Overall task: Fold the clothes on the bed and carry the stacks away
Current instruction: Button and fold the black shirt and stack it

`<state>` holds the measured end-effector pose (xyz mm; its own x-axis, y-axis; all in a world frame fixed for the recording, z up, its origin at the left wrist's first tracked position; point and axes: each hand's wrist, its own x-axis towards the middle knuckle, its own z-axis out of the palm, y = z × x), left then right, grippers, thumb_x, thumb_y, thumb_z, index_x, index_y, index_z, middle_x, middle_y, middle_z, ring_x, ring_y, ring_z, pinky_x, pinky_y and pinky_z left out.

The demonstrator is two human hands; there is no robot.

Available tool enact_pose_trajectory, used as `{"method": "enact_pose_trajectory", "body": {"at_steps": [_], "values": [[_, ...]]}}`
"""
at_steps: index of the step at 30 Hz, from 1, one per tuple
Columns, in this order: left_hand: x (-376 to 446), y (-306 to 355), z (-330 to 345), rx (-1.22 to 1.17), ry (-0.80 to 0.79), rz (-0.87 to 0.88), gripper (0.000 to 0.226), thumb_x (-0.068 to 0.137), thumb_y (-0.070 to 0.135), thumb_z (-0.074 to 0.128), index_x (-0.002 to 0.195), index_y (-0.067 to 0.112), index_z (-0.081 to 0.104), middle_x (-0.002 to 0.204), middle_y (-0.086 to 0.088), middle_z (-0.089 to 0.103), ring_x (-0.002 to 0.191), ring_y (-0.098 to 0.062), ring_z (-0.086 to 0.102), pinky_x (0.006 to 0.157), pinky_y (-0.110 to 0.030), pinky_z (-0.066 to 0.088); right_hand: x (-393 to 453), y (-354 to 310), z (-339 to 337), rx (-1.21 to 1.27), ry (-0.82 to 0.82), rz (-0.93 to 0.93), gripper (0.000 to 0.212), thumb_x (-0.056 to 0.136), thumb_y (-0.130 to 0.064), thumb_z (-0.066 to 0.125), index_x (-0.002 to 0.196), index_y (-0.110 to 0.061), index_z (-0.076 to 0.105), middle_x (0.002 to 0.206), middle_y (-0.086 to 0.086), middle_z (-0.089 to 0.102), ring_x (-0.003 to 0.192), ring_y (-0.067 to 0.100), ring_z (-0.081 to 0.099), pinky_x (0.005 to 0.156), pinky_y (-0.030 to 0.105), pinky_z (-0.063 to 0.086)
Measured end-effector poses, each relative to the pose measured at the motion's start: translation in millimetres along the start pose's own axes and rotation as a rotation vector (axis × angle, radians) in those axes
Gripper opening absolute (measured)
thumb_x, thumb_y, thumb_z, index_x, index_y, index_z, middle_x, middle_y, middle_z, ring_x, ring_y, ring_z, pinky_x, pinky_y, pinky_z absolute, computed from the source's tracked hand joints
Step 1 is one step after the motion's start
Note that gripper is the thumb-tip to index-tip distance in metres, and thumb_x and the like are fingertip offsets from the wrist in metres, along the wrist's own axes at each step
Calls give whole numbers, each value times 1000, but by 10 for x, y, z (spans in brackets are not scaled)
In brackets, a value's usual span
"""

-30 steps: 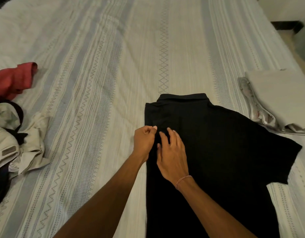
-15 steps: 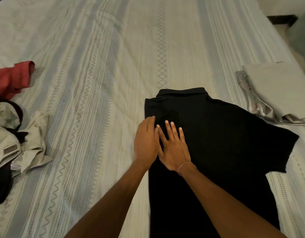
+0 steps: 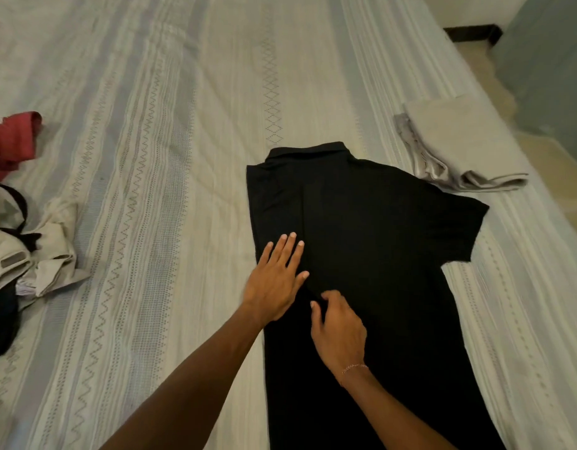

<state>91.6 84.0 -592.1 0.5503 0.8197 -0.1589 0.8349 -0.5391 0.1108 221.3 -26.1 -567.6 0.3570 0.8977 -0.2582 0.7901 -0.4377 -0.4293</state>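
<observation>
Item: we log 1 black polo shirt (image 3: 362, 254), collar away from us, lying flat on the bed (image 3: 183, 157) right of centre; its left side is already folded in to a straight edge, its right sleeve is spread out.
Left hand (image 3: 275, 280): we see the fingers straight and slightly fanned, palm pressing flat on the folded left edge; it holds nothing.
Right hand (image 3: 339, 332): fingers curled with the tips on the cloth just beside the left hand; we cannot tell whether they pinch a tuck of fabric.
Step in hand: we judge this to be smoothing the first fold.
Method: we advise sweeping along the crease toward the hem, then bringing the right sleeve across to match.
Risk: dark, thin knit may hide wrinkles.
Fabric: matte, soft, limp.
Bedcover: pale woven cloth with 1 diamond band and zigzag stripes.
Folded stack (image 3: 456, 147): beige, squared, to the right of the collar.
Unfolded pile (image 3: 24, 254): cream and dark garments, crumpled, far left.
Red garment (image 3: 11, 141): bunched above that pile.
</observation>
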Motion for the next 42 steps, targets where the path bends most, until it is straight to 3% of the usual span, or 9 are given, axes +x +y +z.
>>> {"method": "enact_pose_trajectory", "body": {"at_steps": [4, 10, 13, 19, 23, 27, 32, 37, 42], "values": [[-288, 273, 78, -90, -37, -137, 71, 105, 50, 8, 158, 5, -5, 167, -15, -11, 154, -25, -10, 127, -40, 6, -188, 175, -85, 13, -74, 232, 29, 102, -53, 43, 107, -29, 57, 81, -12, 58, 77, 10, 61, 73, 33, 54], [-553, 666, 129, -130, -81, -208, 74, 106, 52, 21, 159, 6, -5, 166, -16, -13, 154, -28, -11, 127, -45, 3, -759, 457, 3, 1, -245, 138, 44, 94, -65, 52, 118, -28, 55, 86, -9, 62, 81, 9, 63, 67, 27, 47], [-666, 882, 144, -93, -89, -150, 70, 106, 50, 23, 160, 13, -2, 168, -11, -9, 155, -27, -8, 126, -52, 7, -1164, 712, 21, -39, -264, 74, 41, 97, -65, 45, 113, -28, 54, 88, -7, 64, 79, 9, 64, 72, 29, 55], [-865, 1319, 160, -114, -189, -13, 64, 109, 37, 26, 159, 12, -4, 168, -7, -11, 155, -21, -8, 127, -45, 5, -1829, 1062, -146, -216, -157, -90, 40, 99, -67, 35, 110, -30, 44, 83, -6, 67, 73, 11, 68, 62, 28, 53], [-1022, 1646, 115, -232, -185, 66, 60, 109, 30, 32, 160, 15, 5, 168, 2, -6, 153, -12, -2, 125, -36, 9, -1874, 1452, -354, -31, 66, -111, 31, 95, -61, 51, 101, -31, 49, 78, -13, 58, 71, 8, 61, 58, 24, 44], [-863, 1980, 68, -156, -118, 147, 58, 107, 28, 39, 159, 16, 19, 168, -5, 14, 152, -21, 20, 124, -39, 24, -1750, 2105, -576, -88, 339, -35, 34, 90, -42, 69, 110, -18, 57, 101, 2, 59, 89, 19, 56, 73, 35, 50], [-412, 2412, -38, -26, -133, 271, 61, 104, 19, 48, 159, 23, 21, 167, -4, 17, 144, -26, 34, 111, -44, 42, -1646, 2514, -739, -25, 220, 155, 42, 91, -40, 69, 119, -12, 56, 108, 8, 61, 90, 23, 61, 73, 35, 55], [188, 2782, -136, 210, -161, 460, 73, 98, 11, 57, 158, 28, 20, 168, -4, 11, 139, -28, 37, 105, -45, 43, -1587, 2744, -798, 42, 108, 256, 33, 96, -52, 60, 89, -20, 56, 85, -4, 57, 77, 13, 55, 62, 25, 42], [650, 2883, -222, 414, -98, 582, 40, 100, 14, 51, 139, 21, 49, 146, -5, 47, 123, -24, 50, 92, -38, 46, -1555, 2938, -856, 176, -34, 264, 50, 91, -53, 66, 62, -16, 49, 62, -3, 47, 56, 9, 45, 50, 20, 31]]}}
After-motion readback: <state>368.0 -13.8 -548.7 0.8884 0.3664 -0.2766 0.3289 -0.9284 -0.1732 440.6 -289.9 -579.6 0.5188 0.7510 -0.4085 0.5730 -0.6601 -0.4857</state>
